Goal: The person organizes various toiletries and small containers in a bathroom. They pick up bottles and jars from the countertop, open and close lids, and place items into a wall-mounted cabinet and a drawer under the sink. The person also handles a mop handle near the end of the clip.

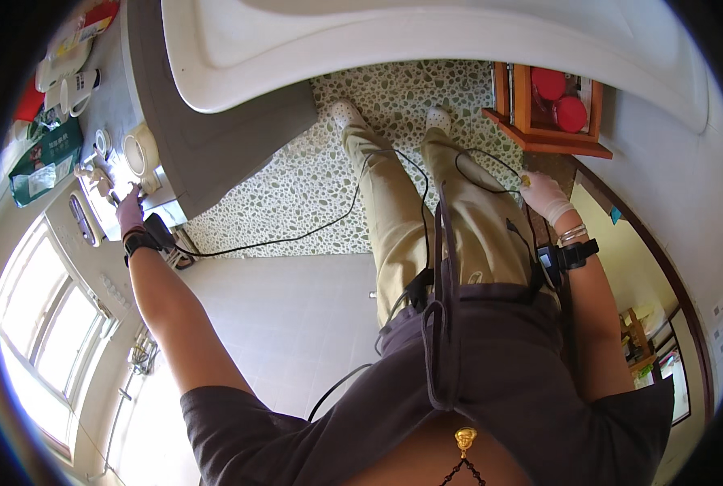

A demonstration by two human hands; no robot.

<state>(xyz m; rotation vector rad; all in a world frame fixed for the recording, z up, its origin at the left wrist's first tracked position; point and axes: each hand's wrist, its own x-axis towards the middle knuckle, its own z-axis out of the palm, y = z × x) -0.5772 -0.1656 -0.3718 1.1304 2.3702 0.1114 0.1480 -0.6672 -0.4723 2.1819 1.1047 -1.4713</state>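
Observation:
My left hand (131, 212), in a thin pale glove, reaches to the far left at the edge of a counter (139, 89). Its fingers close together around a small dark thing, too small to name. Close by stand a round cream-coloured container (140, 151) and a small white round piece (102, 143). Low on the right, my right hand (546, 197) wears a whitish glove. Its fingers are curled, and a small yellowish-brown bit (526, 180) shows at their tips; what it is cannot be made out.
A black cable (297, 236) runs from my left wrist across my legs. A wooden cabinet (523, 121) on the right holds red-lidded jars (570, 114). A large white moulded surface (426, 40) spans the front. A mug (78, 91) and a green bag (47, 166) sit on the counter.

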